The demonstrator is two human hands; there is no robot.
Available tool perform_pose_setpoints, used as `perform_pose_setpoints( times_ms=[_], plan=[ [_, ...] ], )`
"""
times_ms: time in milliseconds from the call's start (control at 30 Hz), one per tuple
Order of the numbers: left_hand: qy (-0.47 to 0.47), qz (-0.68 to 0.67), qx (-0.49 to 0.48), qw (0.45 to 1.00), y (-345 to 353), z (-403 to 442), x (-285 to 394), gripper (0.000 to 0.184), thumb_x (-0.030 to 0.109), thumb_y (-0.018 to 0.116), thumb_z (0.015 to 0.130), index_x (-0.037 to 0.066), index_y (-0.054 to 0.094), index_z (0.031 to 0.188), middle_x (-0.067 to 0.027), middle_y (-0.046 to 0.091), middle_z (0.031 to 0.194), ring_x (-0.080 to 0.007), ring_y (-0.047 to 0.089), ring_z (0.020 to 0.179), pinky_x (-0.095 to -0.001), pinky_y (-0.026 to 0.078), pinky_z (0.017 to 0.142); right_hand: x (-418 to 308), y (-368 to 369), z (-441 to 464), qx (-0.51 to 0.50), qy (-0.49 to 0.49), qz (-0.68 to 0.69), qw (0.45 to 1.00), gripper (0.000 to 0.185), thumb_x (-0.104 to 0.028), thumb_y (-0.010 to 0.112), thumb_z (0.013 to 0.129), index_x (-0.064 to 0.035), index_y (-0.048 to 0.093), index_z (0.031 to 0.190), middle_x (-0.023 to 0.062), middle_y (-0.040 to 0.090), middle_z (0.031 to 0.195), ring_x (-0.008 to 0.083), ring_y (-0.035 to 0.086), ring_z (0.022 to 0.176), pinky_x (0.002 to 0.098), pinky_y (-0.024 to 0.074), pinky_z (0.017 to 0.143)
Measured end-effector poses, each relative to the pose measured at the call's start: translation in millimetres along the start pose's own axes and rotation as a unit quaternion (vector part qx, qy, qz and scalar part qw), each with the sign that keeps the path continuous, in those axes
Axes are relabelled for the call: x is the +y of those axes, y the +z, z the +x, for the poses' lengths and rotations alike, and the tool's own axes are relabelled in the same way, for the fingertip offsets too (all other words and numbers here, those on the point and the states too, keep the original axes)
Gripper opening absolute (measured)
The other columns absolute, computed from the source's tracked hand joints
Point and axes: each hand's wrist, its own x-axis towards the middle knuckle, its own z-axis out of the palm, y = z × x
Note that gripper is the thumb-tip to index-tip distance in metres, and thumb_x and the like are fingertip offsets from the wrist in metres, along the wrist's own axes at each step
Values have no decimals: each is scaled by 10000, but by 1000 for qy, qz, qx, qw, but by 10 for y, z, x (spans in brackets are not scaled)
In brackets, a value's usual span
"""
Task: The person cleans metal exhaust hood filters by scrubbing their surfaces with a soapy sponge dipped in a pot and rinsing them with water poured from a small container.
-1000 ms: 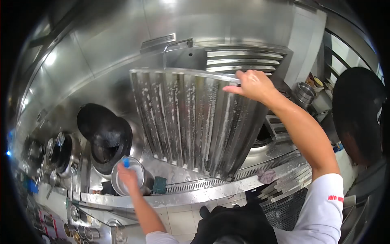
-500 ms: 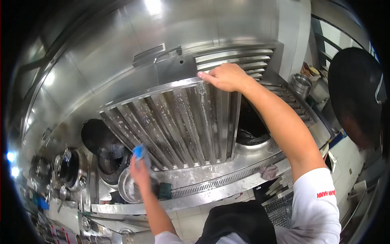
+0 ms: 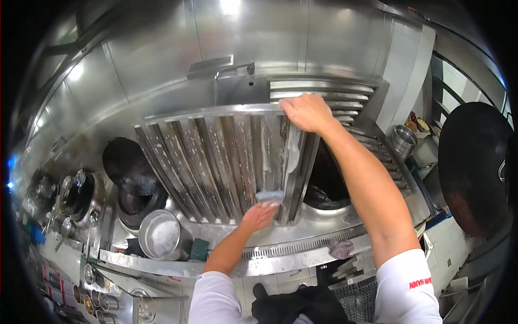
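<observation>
A metal baffle filter from a range hood stands tilted on the stove counter, its ridges wet and streaked with white suds. My right hand is closed over its upper right edge. Low on the filter's right half, my left hand presses a light-blue scrubber against the ridges; motion blur hides its exact kind. Thicker foam runs down the channel at the right. Left of the filter's lower edge, a metal pot holds white suds. Beside that pot lies a dark green scouring pad.
Woks sit on burners to the left. Behind my right hand is a slatted metal rack. A crumpled cloth lies by the drain grate. A large black wok hangs at the far right, near stacked metal bowls.
My left hand has moved right and slightly up with the scrubber, from over the pot onto the filter. My right hand keeps hold of the top edge. The view has shifted slightly.
</observation>
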Motion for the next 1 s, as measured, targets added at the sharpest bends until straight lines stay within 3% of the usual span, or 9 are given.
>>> perform_pose_setpoints(
  times_ms=[100,167,333,500,600,733,900,967,1000],
  plan=[
    [97,127,61,985,-78,-105,-192,534,213,477,948,173,443,1480,14,428,1540,-156,370,1430,-393,346,1147,-43,3,18,0,1,-9,1000,496,-393,327,990,-110,733,959,229,700,978,437,652,935,528,503,858],
    [75,-37,4,996,-697,180,-682,564,126,438,946,154,387,1507,12,344,1598,-134,319,1464,-346,256,1197,-50,21,24,-11,-4,-46,999,440,-367,347,976,-116,706,1020,214,703,978,430,660,917,528,515,835],
    [16,80,335,939,-2546,959,-1552,544,158,554,828,72,532,1364,-106,572,1360,-242,489,1333,-425,363,1108,25,102,24,30,-113,-148,982,344,-271,387,990,-119,670,1113,194,700,1025,411,658,925,505,528,810],
    [31,40,363,930,-1552,983,-1047,280,178,574,823,85,654,1075,-102,660,1154,-253,571,1199,-401,455,1020,-24,95,39,7,7,-39,999,504,-439,378,967,-106,699,1168,201,683,1110,423,615,1033,466,482,886],
    [68,12,258,964,-313,401,-287,336,218,609,794,111,657,1109,-59,653,1137,-242,585,1173,-396,500,977,35,214,48,66,-4,-23,998,490,-449,349,975,-105,697,958,196,690,945,427,621,929,517,477,811],
    [170,-77,204,961,1146,-121,454,321,198,603,794,71,650,1085,-79,650,1141,-235,601,1144,-388,506,965,-22,200,44,62,32,-34,997,486,-449,360,968,-110,709,989,189,694,1001,419,623,957,499,479,839],
    [212,-227,-66,948,829,28,314,192,156,572,826,55,645,973,-114,651,1003,-270,638,987,-368,481,994,21,202,80,41,37,-28,998,485,-454,357,966,-121,701,1037,180,691,1063,413,623,996,500,479,855],
    [215,-181,57,958,139,384,-160,216,169,577,835,65,651,1009,-98,629,1069,-259,607,1060,-383,459,986,3,148,70,24,32,-52,998,518,-477,362,961,-114,693,1126,181,693,1089,415,617,1033,475,473,888],
    [239,45,141,960,-352,482,-492,240,188,588,840,83,659,1045,-65,587,1145,-242,544,1166,-411,434,973,-50,115,59,6,39,-67,997,562,-499,367,957,-105,686,1201,183,697,1098,416,612,1059,448,466,916]
  ],
)
